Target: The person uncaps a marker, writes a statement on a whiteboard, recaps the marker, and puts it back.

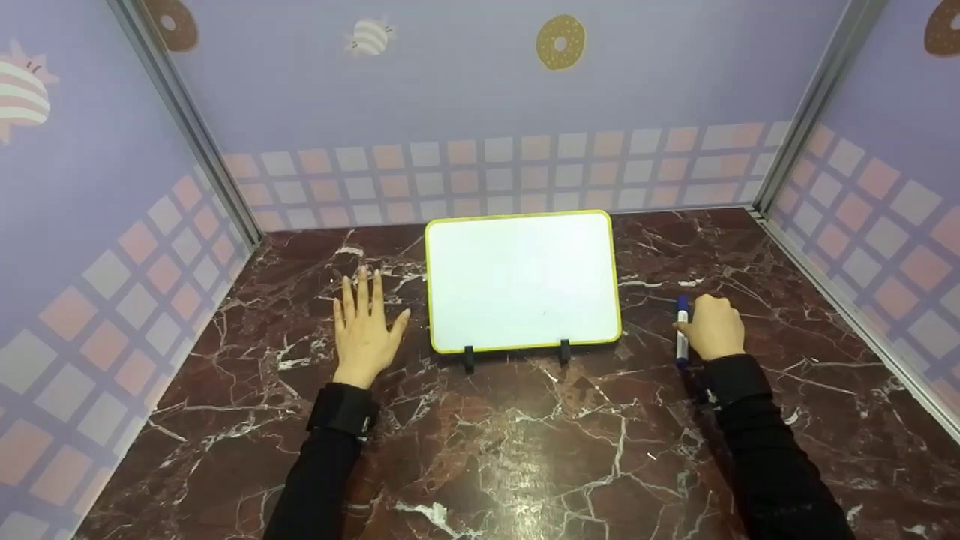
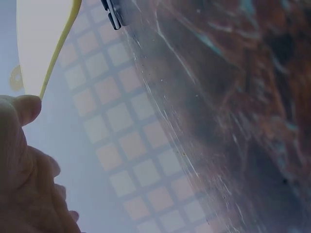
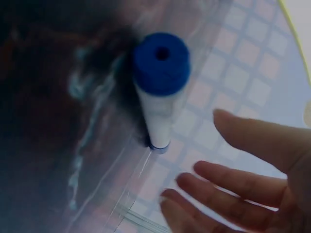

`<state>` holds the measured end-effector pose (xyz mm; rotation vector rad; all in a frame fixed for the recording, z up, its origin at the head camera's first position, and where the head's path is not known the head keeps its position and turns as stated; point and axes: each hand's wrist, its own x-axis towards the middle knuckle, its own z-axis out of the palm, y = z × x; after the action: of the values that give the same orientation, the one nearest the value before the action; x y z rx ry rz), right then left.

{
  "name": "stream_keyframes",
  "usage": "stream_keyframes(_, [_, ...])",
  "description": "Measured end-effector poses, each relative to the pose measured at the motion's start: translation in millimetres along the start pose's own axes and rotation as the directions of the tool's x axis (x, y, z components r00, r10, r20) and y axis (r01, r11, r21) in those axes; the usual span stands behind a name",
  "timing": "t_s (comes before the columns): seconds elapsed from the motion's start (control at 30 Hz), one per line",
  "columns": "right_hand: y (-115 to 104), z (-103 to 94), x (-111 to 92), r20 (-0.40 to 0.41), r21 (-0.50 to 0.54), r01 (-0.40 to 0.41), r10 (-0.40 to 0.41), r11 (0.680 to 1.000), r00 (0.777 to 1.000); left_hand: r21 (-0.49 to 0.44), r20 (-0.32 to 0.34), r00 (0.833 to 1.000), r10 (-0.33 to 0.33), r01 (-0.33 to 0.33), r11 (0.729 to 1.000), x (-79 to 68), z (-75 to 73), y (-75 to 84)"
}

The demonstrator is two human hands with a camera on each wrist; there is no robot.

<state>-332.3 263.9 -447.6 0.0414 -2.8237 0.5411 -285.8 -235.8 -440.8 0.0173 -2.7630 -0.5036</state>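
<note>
A blue-capped whiteboard marker (image 1: 682, 330) lies on the marbled table, its length running away from me. My right hand (image 1: 716, 327) is just to its right, and the thumb tip overlaps the barrel in the head view. Seen from the right wrist, the marker (image 3: 160, 92) has its blue end toward the camera, while the fingers (image 3: 228, 194) bend loosely with a gap to the thumb and hold nothing. Palm down, my left hand (image 1: 365, 334) has its fingers spread, left of a yellow-framed whiteboard (image 1: 523, 281). Its thumb (image 2: 29, 109) overlaps the board's edge in the left wrist view.
Two black feet (image 1: 469, 358) prop the whiteboard up, and its face carries a small dark mark. Behind the table (image 1: 480, 450) stands a purple wall (image 1: 465, 90) with pink and white checks. Similar panels close off both sides, joined by metal corner posts (image 1: 187, 120).
</note>
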Motion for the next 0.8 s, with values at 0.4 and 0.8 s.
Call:
stream_keyframes(0.4, [0.1, 4.7, 1.5, 0.094, -0.03, -0.029, 0.031, 0.999, 0.995, -0.008, 0.023, 1.0, -0.018, 0.018, 1.0, -0.9, -1.7, -0.2])
stream_keyframes(0.8, [-0.9, 7.1, 6.8, 0.153, -0.068, -0.022, 0.032, 0.997, 0.988, -0.005, 0.044, 0.999, -0.028, 0.028, 1.0, -0.7, -2.2, -3.2])
